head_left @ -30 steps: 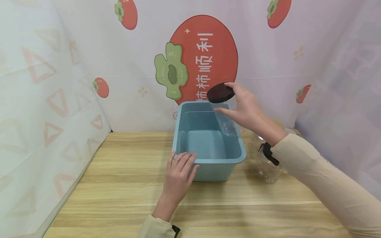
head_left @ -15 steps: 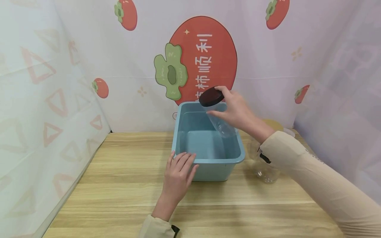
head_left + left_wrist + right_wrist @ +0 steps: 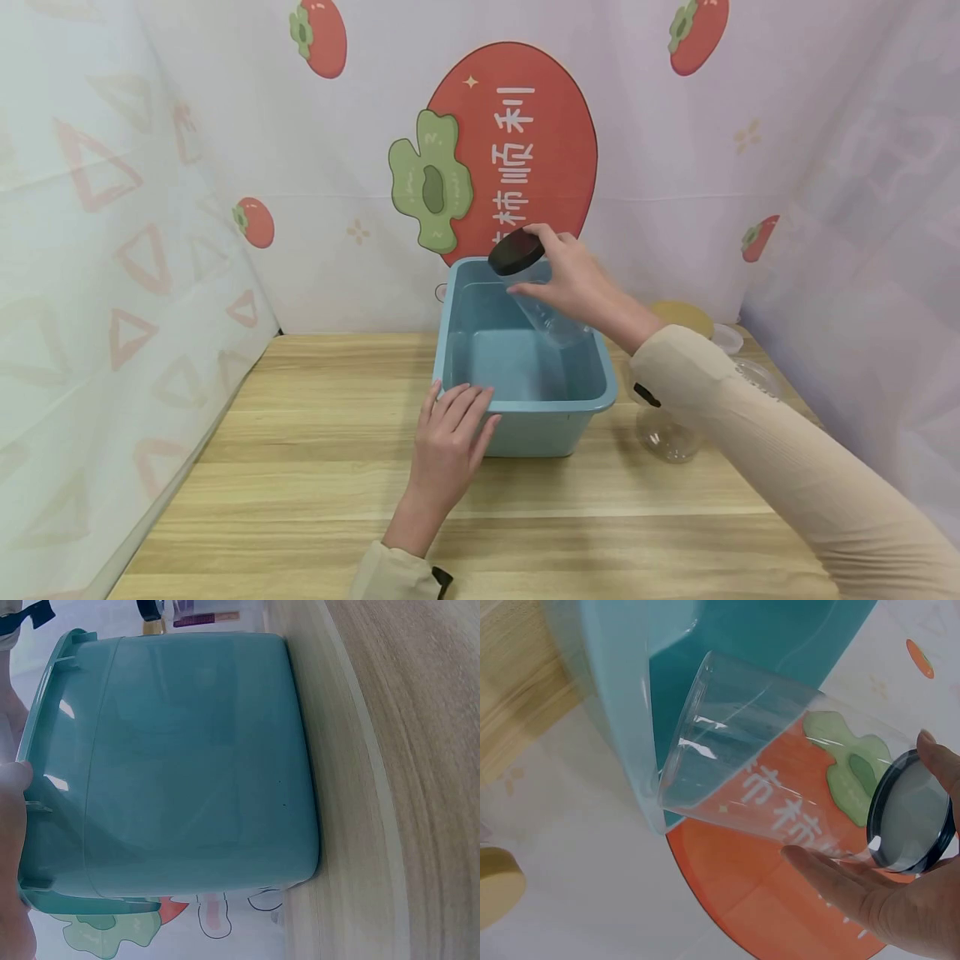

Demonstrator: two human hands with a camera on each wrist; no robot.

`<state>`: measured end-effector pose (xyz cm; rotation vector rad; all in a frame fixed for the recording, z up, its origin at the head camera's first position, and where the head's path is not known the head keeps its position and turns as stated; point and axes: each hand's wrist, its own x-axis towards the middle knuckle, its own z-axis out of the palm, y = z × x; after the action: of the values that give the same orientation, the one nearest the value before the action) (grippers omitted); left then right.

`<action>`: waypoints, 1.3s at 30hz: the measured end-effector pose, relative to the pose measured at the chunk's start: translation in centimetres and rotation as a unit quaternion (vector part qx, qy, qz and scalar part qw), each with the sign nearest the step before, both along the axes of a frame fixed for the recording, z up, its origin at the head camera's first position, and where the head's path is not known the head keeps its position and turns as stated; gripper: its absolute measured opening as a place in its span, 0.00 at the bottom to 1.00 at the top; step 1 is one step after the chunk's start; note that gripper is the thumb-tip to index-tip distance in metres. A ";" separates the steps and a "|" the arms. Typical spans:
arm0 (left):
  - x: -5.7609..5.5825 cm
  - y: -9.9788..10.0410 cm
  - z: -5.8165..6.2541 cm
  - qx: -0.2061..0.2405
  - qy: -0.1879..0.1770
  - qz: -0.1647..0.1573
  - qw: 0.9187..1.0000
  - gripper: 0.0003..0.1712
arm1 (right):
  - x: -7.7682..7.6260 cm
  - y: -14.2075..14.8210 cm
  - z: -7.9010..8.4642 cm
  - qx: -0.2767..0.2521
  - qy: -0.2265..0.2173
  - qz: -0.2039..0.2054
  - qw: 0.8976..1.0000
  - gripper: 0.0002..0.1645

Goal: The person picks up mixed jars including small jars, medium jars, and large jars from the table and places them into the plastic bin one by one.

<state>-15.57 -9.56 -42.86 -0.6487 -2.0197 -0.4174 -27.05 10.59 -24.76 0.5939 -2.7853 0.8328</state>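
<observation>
A clear plastic jar [image 3: 551,323] with a black lid [image 3: 516,252] tilts over the right side of the light-blue basin [image 3: 536,433]. My right hand [image 3: 576,279] holds it near the lid end, thumb and fingers on opposite sides. In the right wrist view the jar [image 3: 731,750] looks see-through with nothing inside, and its base overlaps the basin's rim. My left hand [image 3: 450,433] rests its fingers on the basin's near left rim. The left wrist view shows the basin's outer wall [image 3: 195,772] standing on the table, with part of that hand at the rim.
Right of the basin, partly behind my right forearm, stand clear jars [image 3: 670,433]. A yellow lid [image 3: 681,317] and a whitish lid [image 3: 727,337] show there. A printed cloth [image 3: 360,108] hangs close behind the basin.
My right hand has moved left and slightly down with the jar, which tilts more and sits further over the basin. The left hand has stayed on the rim.
</observation>
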 end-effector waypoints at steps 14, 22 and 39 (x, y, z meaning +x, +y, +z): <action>0.0 0.0 -0.1 0.000 -0.005 0.003 1.000 0.26 | -0.7 -0.8 -0.3 0.009 -0.016 0.011 1.000 0.55; -0.1 0.0 -0.3 -0.001 -0.004 0.003 1.000 0.26 | -0.8 -1.1 -0.7 0.012 -0.021 0.019 1.000 0.55; 0.1 0.0 -0.1 -0.001 -0.007 -0.002 1.000 0.27 | -0.9 -1.3 -0.7 0.023 -0.037 0.006 0.999 0.61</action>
<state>-15.52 -9.54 -42.91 -0.6514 -2.0327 -0.4239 -27.93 9.25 -25.41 0.6009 -2.8782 0.8121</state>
